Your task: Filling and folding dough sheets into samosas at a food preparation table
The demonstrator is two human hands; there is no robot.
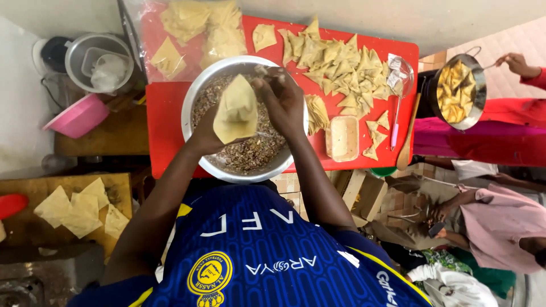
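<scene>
Gripping 1 pastry cone [235, 111], both hands, left [207, 133] and right [283, 102], hover over filling bowl [193, 96].

We see a shiny metal bowl [196, 96] on a glossy red plastic table [168, 108]. The pastry cone [236, 111] looks matt and doughy, the chopping board [23, 227] rough wood.

hands [250, 116] holding pastry cone [235, 111], apparently filling

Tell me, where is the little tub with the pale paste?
In the head view, the small rectangular tub sits on the red table, just right of the big metal bowl of filling, below the pile of folded pastries.
</scene>
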